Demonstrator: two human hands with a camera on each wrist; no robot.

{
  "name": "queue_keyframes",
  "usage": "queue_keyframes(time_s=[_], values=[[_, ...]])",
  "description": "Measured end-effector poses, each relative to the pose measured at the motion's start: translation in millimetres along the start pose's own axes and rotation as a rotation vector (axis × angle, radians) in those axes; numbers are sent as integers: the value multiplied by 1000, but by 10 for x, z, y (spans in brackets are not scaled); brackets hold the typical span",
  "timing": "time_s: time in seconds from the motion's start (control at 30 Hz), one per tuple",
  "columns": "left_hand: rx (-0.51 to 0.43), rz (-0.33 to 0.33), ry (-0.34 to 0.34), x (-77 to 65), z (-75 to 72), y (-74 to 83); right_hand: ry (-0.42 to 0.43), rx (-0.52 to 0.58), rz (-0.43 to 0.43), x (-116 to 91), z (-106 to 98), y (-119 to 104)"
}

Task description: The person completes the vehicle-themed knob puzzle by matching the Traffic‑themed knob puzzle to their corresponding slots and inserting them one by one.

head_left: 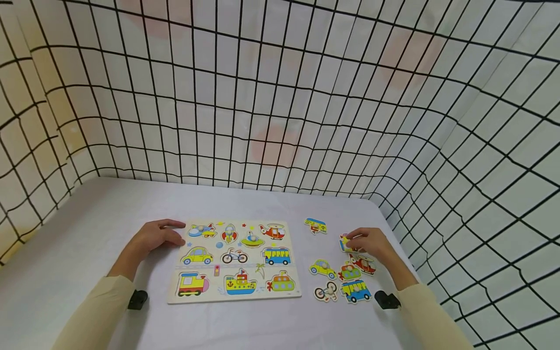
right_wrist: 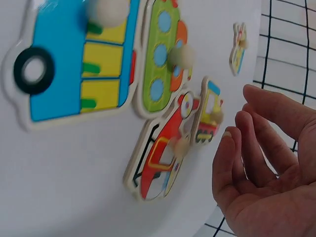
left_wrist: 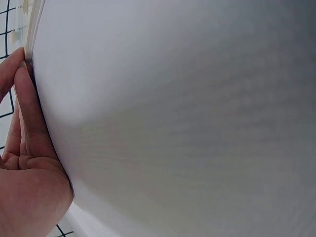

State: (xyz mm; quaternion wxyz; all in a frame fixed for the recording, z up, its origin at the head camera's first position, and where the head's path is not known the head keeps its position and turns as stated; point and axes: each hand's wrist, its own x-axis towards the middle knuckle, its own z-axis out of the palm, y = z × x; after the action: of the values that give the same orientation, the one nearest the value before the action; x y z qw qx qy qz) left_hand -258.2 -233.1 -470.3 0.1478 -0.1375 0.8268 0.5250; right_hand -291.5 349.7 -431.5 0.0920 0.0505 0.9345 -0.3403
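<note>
A wooden vehicle puzzle board (head_left: 218, 277) lies on the white table, with airplane, rocket and flying-saucer pictures along its top row. My left hand (head_left: 150, 239) rests at the board's left edge, fingers extended; in the left wrist view, the same hand (left_wrist: 29, 143) lies along the cloth. Over the train piece (right_wrist: 210, 111) hovers my right hand (right_wrist: 269, 163), its fingers loosely bent, with a gap to the knob in the right wrist view. The helicopter piece (right_wrist: 158, 160), submarine piece (right_wrist: 160, 57) and bus piece (right_wrist: 64, 69), all knobbed, lie nearby.
The car piece (head_left: 323, 269) and bicycle piece (head_left: 325, 291) lie between the board and the bus. Farther back is the ship piece (head_left: 316, 225), turned upside down. Black-grid white walls (head_left: 262, 97) enclose the table's back and sides.
</note>
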Motion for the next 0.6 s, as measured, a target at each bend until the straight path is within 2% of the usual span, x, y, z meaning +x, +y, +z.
queue_keyframes(time_s=[0.3, 0.6], values=[[5, 6, -6, 5, 3, -7, -36, 7, 64, -102, -107, 215], [6, -1, -8, -3, -16, 2, -77, 13, 81, -176, -156, 356]])
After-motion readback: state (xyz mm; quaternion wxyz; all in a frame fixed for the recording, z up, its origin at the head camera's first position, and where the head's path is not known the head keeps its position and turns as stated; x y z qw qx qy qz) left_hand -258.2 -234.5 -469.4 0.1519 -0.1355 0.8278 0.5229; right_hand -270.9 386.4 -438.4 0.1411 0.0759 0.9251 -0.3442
